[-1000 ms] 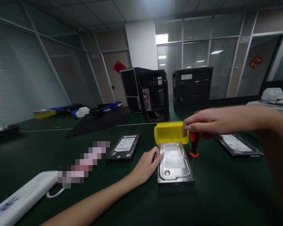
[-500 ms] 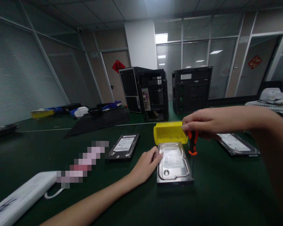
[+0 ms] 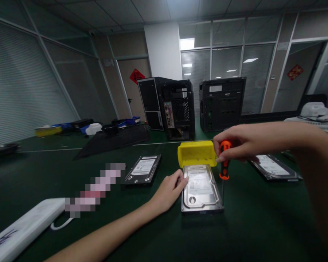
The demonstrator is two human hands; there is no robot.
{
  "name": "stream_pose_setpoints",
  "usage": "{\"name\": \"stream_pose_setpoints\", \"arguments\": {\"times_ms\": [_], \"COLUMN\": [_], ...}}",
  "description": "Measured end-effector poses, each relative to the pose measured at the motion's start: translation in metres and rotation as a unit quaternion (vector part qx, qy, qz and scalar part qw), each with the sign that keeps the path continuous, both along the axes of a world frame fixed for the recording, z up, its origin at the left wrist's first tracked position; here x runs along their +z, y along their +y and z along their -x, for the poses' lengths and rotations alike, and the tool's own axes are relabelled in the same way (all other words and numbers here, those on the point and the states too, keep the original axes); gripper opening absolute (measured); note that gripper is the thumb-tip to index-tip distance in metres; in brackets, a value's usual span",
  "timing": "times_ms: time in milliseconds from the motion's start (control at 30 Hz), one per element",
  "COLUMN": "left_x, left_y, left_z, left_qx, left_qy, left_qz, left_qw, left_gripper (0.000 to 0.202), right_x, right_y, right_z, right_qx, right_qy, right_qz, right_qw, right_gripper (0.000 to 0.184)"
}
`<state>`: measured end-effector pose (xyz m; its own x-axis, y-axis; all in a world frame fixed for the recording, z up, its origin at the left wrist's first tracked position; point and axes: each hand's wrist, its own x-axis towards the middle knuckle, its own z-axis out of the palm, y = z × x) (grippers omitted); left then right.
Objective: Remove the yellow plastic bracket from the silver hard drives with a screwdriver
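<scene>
A silver hard drive (image 3: 201,187) lies label up on the green table in front of me. My left hand (image 3: 171,186) grips its left edge, thumb on the top face and fingers bent along the side. An orange and black screwdriver (image 3: 225,160) stands nearly upright in my right hand (image 3: 232,143), its handle pinched between thumb and fingers. The thin shaft runs down to the drive's front right corner; whether the tip sits in a screw is too small to tell. Just behind the drive, a yellow bin (image 3: 196,153) with small bits inside faces me.
A second hard drive (image 3: 143,169) lies to the left, a third (image 3: 274,167) to the right beyond my right wrist. Two black computer cases (image 3: 177,109) stand at the back. A white box-like object (image 3: 27,225) occupies the near left, beside a blurred-out strip. A black mat (image 3: 112,142) lies further back.
My right thumb and fingers have shifted around the screwdriver handle, with the thumb now lower and the orange top exposed. My left hand and the hard drive stay in place.
</scene>
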<state>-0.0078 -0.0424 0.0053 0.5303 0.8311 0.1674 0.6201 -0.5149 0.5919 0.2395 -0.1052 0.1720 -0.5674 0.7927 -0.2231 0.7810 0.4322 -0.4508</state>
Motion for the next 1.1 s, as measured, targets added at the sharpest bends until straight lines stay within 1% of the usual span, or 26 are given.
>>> {"name": "stream_pose_setpoints", "arguments": {"times_ms": [467, 667, 833, 967, 1100], "left_x": [-0.0033, -0.0013, -0.0011, -0.0008, 0.0007], "left_y": [0.0029, 0.0021, 0.0021, 0.0018, 0.0010], "left_z": [0.0010, 0.0001, -0.0009, -0.0012, -0.0012], "left_qx": [-0.003, -0.003, 0.000, 0.005, 0.003], "left_qy": [0.006, 0.007, 0.004, 0.004, 0.003], "left_qz": [-0.013, -0.010, -0.013, -0.009, -0.004], "left_qw": [1.000, 1.000, 1.000, 1.000, 1.000], "left_gripper": [0.034, 0.034, 0.034, 0.035, 0.035], "right_x": [0.0009, -0.0001, 0.0002, -0.0008, -0.0028], "right_y": [0.0037, 0.0051, 0.0035, 0.0014, 0.0003], "right_z": [-0.0009, -0.0023, 0.0000, 0.0024, 0.0047], "right_qx": [-0.007, -0.019, -0.017, -0.032, -0.038], "right_qy": [0.012, 0.022, 0.011, 0.007, 0.021], "right_qz": [0.006, 0.011, 0.011, -0.004, 0.004], "right_qw": [1.000, 1.000, 1.000, 0.999, 0.999], "right_gripper": [0.040, 0.044, 0.043, 0.042, 0.043]}}
